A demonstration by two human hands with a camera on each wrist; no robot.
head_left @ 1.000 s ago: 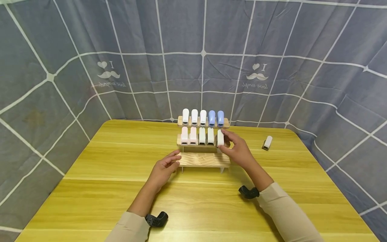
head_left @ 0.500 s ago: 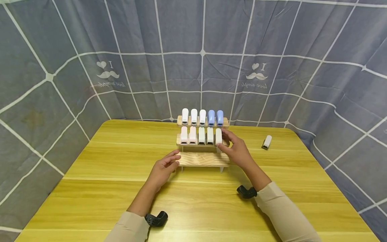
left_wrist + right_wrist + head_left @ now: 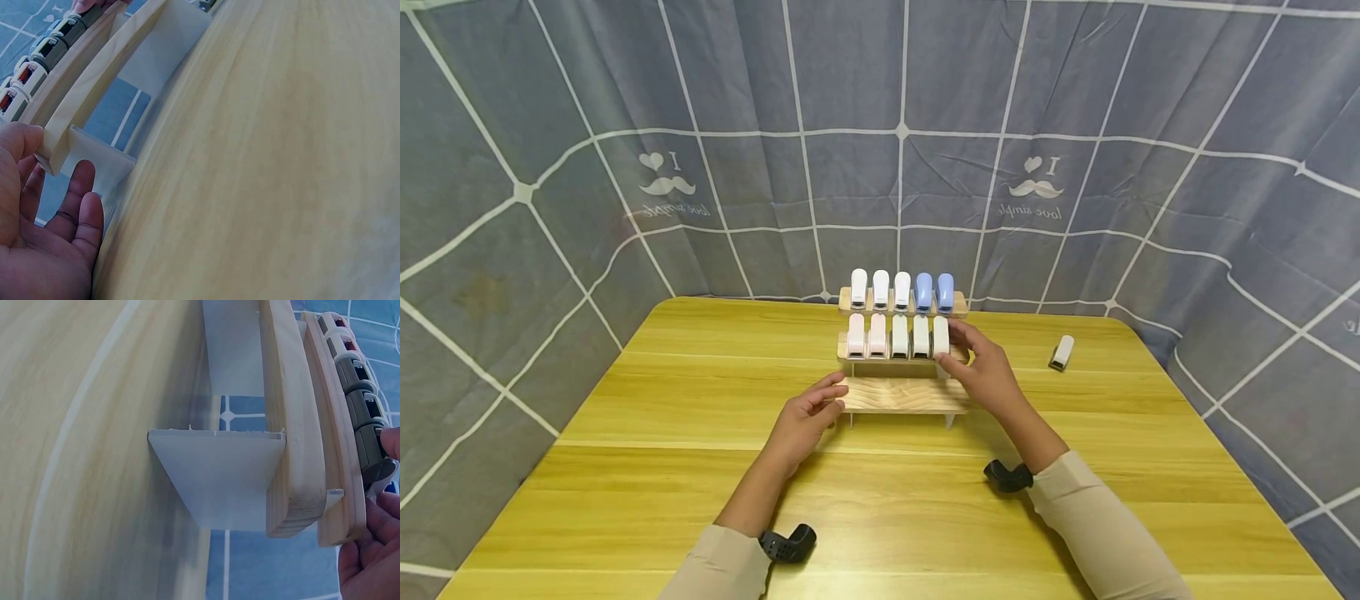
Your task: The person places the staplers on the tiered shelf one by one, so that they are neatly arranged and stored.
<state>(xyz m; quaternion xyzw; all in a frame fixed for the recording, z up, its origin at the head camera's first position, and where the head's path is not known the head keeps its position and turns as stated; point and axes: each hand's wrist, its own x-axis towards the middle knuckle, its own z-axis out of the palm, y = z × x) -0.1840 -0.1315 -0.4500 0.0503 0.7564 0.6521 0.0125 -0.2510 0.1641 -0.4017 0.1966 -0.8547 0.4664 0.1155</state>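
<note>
A tiered wooden rack point(image 3: 904, 395) stands on the table. My left hand point(image 3: 805, 423) holds the left end of its front shelf; in the left wrist view the thumb point(image 3: 24, 139) lies against the shelf's end, while other fingers spread beneath. On the middle shelf, pale pink, pale green and white mini staplers stand in a row. My right hand point(image 3: 988, 371) pinches the white mini stapler point(image 3: 941, 335) at that row's right end, thumb in front and fingers at its far side. From the right wrist, the thumb point(image 3: 392, 442) touches this stapler's dark base point(image 3: 370, 453).
The top shelf bears white mini staplers point(image 3: 880, 288) and blue ones point(image 3: 923, 292). A lone white mini stapler point(image 3: 1062, 353) lies on the table point(image 3: 715, 367) to the right. A grey gridded curtain point(image 3: 850, 183) surrounds the table's back and sides.
My right hand has slid the end stapler slightly left, up close to its neighbour, and it now stands straighter in the row. The left hand has stayed at the rack.
</note>
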